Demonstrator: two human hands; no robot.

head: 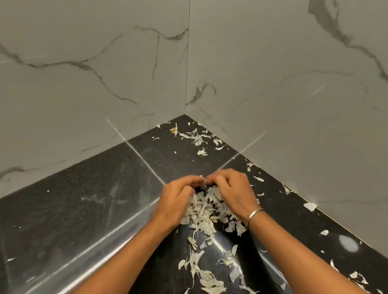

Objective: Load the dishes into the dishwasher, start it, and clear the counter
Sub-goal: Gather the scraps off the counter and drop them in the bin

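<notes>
Pale, papery peel scraps (204,211) lay at centre frame on the glossy, speckled black stone counter (73,196). Their strip ran lengthwise from bottom centre towards the wall corner. The left hand (177,197) and right hand (233,191) cupped the heap, fingers curled round it and fingertips nearly meeting. A thin metal bangle (255,214) circled the right wrist.

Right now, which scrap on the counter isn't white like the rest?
The yellowish scrap deep in the far corner of the counter, where the walls meet; the other peels are all pale white.
</notes>
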